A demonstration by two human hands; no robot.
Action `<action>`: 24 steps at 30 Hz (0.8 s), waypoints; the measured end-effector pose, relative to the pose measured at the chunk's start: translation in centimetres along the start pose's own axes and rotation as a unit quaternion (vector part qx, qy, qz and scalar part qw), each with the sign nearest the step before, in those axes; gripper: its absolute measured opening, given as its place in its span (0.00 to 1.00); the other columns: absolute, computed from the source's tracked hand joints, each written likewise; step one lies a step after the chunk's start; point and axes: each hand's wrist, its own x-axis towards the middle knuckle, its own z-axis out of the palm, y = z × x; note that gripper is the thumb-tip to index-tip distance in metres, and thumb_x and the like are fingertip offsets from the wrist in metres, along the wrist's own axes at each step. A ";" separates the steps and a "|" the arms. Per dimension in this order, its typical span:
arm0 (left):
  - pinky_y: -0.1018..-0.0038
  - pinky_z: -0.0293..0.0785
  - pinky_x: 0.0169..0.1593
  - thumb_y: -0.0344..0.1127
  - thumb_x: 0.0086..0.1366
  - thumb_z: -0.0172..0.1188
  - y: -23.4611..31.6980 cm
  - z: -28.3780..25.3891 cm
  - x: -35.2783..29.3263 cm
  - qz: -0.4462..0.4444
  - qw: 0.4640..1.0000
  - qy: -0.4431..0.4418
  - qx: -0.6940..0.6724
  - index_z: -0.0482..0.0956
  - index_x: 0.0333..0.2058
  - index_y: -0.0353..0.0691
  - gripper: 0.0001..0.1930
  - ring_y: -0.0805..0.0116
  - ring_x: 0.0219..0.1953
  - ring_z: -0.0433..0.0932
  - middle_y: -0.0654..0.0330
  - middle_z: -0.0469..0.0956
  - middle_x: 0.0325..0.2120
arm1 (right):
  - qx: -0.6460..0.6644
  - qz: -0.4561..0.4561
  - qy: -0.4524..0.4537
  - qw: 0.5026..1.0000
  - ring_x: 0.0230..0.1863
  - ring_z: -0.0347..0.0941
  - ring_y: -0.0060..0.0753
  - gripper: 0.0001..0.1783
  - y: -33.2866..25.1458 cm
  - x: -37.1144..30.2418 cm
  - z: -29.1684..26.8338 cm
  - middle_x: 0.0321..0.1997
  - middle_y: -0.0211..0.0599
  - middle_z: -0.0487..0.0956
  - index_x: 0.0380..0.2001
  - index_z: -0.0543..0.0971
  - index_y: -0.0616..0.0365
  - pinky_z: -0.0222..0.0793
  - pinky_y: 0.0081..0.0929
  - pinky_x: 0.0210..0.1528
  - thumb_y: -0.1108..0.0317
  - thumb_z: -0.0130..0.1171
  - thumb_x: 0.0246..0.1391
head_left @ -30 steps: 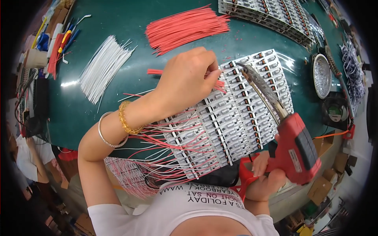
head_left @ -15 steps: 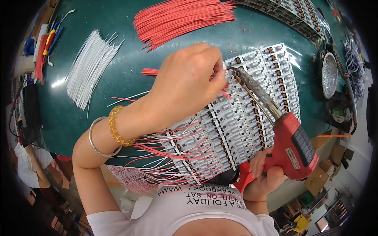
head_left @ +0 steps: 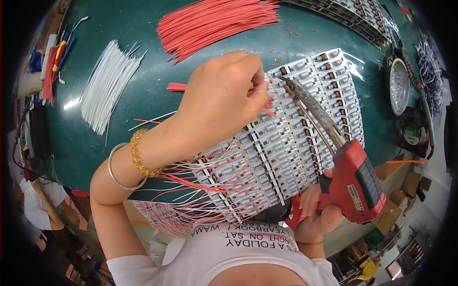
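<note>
My left hand (head_left: pixel 222 97) is closed in a pinch above the upper left part of a panel of small circuit boards (head_left: pixel 305 128). Thin red wires (head_left: pixel 176 86) stick out on both sides of it. In my right hand (head_left: pixel 318 212) is a red soldering gun (head_left: pixel 355 183), gripped by its handle, with its dark tip at the panel's upper edge, just right of my left fingertips. Red and white wires (head_left: pixel 224 183) hang from the boards nearest me. My fingers hide the exact spot where they pinch.
A big bundle of red wires (head_left: pixel 214 26) lies at the far side of the green table (head_left: pixel 129 19), with white wires (head_left: pixel 107 86) to the left. Hand tools (head_left: pixel 59 55) are at far left. A round metal dish (head_left: pixel 399 87) sits at right; more boards (head_left: pixel 350 21) stand behind.
The soldering gun's tip has shifted slightly away from my left fingertips, and its body has dropped a little toward me. My left hand keeps its pinch. The whole view has drifted slightly.
</note>
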 end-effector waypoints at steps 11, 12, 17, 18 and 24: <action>0.73 0.70 0.29 0.24 0.53 0.62 1.2 -0.4 -0.7 0.041 0.999 -0.010 0.029 0.75 0.26 0.31 0.05 0.63 0.27 0.74 0.56 0.71 0.27 | 0.023 -0.009 0.055 0.998 0.08 0.58 0.20 0.51 -0.6 -0.8 0.2 0.08 0.25 0.63 0.54 0.58 0.75 0.56 0.17 0.12 0.32 0.52 0.49; 0.73 0.70 0.29 0.24 0.53 0.62 1.3 -0.3 -0.8 0.040 0.999 -0.010 0.031 0.75 0.26 0.31 0.05 0.63 0.27 0.74 0.56 0.71 0.27 | 0.035 -0.001 0.057 0.998 0.08 0.58 0.20 0.51 -0.6 -1.0 0.2 0.08 0.25 0.63 0.53 0.58 0.75 0.56 0.17 0.12 0.32 0.52 0.48; 0.74 0.72 0.27 0.24 0.53 0.62 1.2 0.8 -1.1 0.024 0.998 0.015 0.050 0.74 0.25 0.32 0.04 0.64 0.25 0.75 0.57 0.71 0.27 | 0.048 0.012 0.040 0.998 0.08 0.59 0.20 0.51 -0.1 -1.3 -0.5 0.09 0.24 0.63 0.53 0.58 0.74 0.57 0.17 0.13 0.31 0.51 0.48; 0.74 0.72 0.27 0.24 0.53 0.62 1.1 0.9 -1.2 0.024 0.998 0.014 0.050 0.74 0.25 0.32 0.04 0.64 0.25 0.75 0.57 0.71 0.27 | 0.024 0.012 0.018 0.999 0.08 0.59 0.20 0.50 0.0 -1.2 -0.7 0.09 0.25 0.63 0.52 0.59 0.73 0.58 0.17 0.13 0.31 0.51 0.48; 0.64 0.70 0.23 0.31 0.54 0.59 0.9 1.1 -1.2 0.053 0.995 0.029 0.075 0.73 0.25 0.35 0.06 0.56 0.21 0.75 0.57 0.70 0.27 | 0.026 0.039 0.003 0.999 0.09 0.59 0.20 0.45 -0.3 -0.9 -0.1 0.10 0.25 0.63 0.46 0.61 0.70 0.58 0.17 0.14 0.32 0.50 0.50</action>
